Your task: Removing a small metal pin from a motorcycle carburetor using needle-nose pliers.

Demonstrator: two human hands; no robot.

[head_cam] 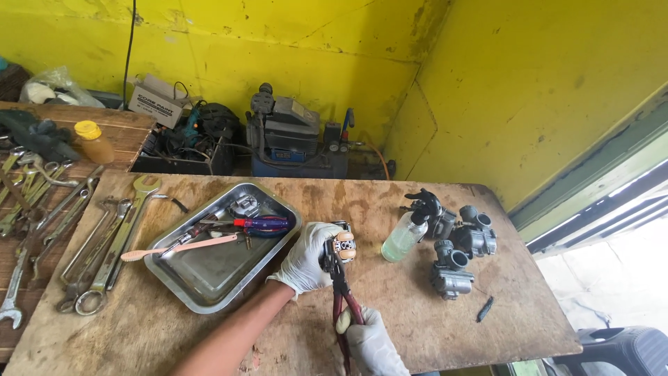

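a small metal engine part (342, 245) with cream-coloured caps is held just above the middle of the wooden table (174, 327), between the metal tray (209, 278) and the spray bottle (403, 235). it is gripped by the left hand (306, 261), which is gloved in white, with the fingers curled tight around its left side. the red-handled pliers (342, 292) are held by the right hand (369, 341), also gloved in white, with the fingers closed around the handles near the table's front edge; the nose of the pliers is set against the underside of the part. in the tray, a red and blue screwdriver (261, 223), a pink toothbrush (174, 247) that sticks out over the rim, and a small metal piece (243, 205) are laid. to the left of the tray a row of spanners (111, 251) is spread out. to the right of the bottle three grey carburettors (459, 251) are grouped close together, and a small dark piece (485, 308) is seen near the right edge. behind the table a blue compressor (296, 143) is stood against the yellow wall (278, 49).
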